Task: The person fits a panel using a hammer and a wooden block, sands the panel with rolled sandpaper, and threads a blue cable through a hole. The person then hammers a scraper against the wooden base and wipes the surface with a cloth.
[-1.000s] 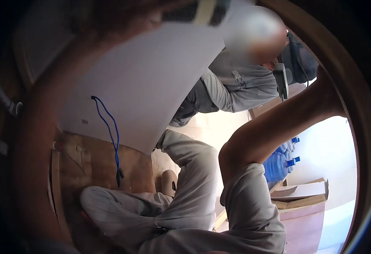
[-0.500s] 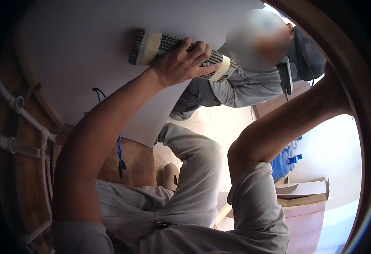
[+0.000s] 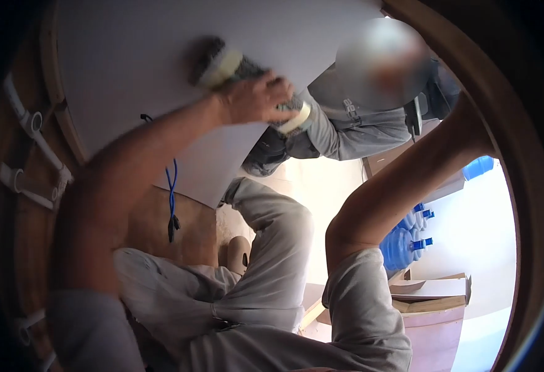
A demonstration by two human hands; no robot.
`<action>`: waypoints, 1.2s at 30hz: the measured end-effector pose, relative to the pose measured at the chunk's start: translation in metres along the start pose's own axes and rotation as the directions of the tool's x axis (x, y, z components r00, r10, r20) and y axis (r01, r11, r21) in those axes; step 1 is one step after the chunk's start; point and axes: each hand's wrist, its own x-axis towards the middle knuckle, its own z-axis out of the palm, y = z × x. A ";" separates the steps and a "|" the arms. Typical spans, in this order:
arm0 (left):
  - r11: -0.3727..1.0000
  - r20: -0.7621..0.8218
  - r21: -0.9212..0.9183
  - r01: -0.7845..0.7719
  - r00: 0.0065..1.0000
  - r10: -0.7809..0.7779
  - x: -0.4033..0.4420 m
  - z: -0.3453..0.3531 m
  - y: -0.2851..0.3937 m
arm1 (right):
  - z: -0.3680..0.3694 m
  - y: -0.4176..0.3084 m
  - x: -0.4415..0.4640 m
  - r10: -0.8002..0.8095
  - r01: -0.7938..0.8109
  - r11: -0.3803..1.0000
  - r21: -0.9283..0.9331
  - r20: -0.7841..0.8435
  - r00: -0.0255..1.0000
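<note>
My left hand (image 3: 253,102) is wrapped over a long dark ribbed block (image 3: 247,70) with cream bands near both ends. The block lies against a broad pale panel (image 3: 135,68) overhead, and its right end reaches past the panel's edge. Motion smears the hand and the block. On the right, my right forearm (image 3: 402,186) stretches up behind a brown curved edge, which hides the right hand. A blue cable (image 3: 171,198) with a dark plug end hangs below the panel.
A co-worker in a grey top (image 3: 371,127) is close behind the block. White pipes (image 3: 33,124) run along the brown wooden wall at left. Blue water bottles (image 3: 402,245) and boards (image 3: 433,304) stand at right. The brown curved edge (image 3: 470,68) borders the right side.
The block has tilted more steeply, its right end lower, with my left hand moving slightly down and left. The view has shifted a little; more blue bottles show.
</note>
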 end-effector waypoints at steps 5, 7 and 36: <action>0.994 0.082 0.067 0.090 0.992 -0.095 0.011 -0.042 -0.096 | -0.010 0.036 0.004 0.047 -0.048 0.998 0.048 0.024 0.999; 0.996 0.166 0.047 0.074 0.983 -0.081 0.028 -0.064 -0.142 | -0.017 0.041 0.002 0.065 -0.066 0.996 0.057 0.033 0.997; 0.992 0.055 0.005 0.125 0.991 -0.125 0.109 -0.044 -0.157 | -0.005 -0.058 0.002 0.037 -0.034 0.950 0.311 -0.003 0.999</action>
